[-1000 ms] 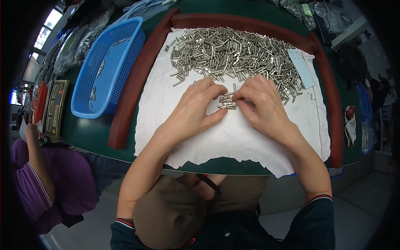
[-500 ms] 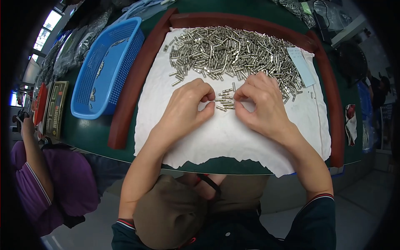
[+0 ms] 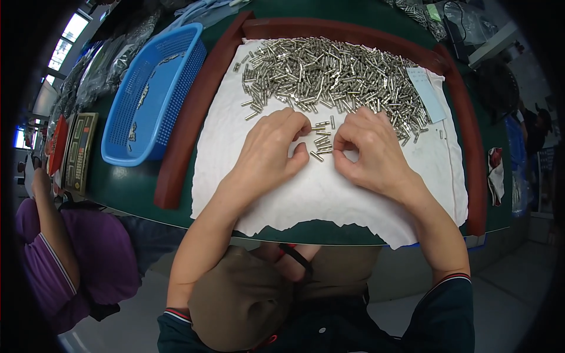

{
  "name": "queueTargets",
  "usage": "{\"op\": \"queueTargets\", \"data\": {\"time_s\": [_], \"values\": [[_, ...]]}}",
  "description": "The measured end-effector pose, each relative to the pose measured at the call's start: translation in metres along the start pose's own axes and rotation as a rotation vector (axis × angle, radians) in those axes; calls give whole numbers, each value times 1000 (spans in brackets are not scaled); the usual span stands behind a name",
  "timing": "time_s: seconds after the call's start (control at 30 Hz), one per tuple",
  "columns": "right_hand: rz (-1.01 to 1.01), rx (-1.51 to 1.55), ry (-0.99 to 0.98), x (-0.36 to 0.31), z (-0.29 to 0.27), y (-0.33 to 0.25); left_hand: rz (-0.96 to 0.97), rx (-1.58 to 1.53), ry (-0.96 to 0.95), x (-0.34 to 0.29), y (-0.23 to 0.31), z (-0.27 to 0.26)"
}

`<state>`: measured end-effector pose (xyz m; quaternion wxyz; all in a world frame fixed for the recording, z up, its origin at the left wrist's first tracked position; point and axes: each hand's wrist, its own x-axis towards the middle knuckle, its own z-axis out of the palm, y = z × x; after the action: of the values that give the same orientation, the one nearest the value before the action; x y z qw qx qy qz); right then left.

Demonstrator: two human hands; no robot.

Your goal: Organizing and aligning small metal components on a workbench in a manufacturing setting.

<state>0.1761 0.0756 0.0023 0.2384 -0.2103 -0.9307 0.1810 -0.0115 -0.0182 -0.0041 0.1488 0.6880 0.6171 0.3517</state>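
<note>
Left grip (image 3: 269, 144) parted, right grip (image 3: 371, 150) curled; pins (image 3: 323, 140) between

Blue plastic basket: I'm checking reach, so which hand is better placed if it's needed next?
Left hand, probably: the blue plastic basket is leftward, beyond the reddish-brown rail. The right hand is farther, past the metal pins.

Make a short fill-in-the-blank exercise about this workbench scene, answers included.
The large heap of silver metal pins lies on a ____ cloth.
The blue perforated plastic basket stands to the ____ of the heap.
A smaller group of pins lies ____ the bare left hand and bare right hand.
Missing words: white; left; between.
</note>
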Motion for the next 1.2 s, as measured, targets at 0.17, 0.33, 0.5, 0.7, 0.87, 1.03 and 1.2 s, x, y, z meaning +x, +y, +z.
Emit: {"op": "queueTargets", "data": {"time_s": [0.17, 0.33, 0.5, 0.7, 0.87, 1.03, 1.2], "values": [[5, 66, 46, 1, 0, 0, 19, 11, 42, 0, 1, 6], [-31, -125, 197, 3, 10, 6, 65, 26, 70, 3, 2, 14], [-30, -153, 162, 4, 18, 9, 77, 46, 9, 2, 3, 16], [-47, -36, 62, 4, 14, 8, 47, -44, 40, 1, 1, 9], [-27, 6, 96, 2, 7, 11, 43, -17, -137, 1, 9, -9], [-12, -4, 112, 3, 4, 12, 84, 45, -141, 0, 8, -3], [-46, -9, 144, 3, 3, 15, 113, 30, -95, 1, 8, 5]]}}
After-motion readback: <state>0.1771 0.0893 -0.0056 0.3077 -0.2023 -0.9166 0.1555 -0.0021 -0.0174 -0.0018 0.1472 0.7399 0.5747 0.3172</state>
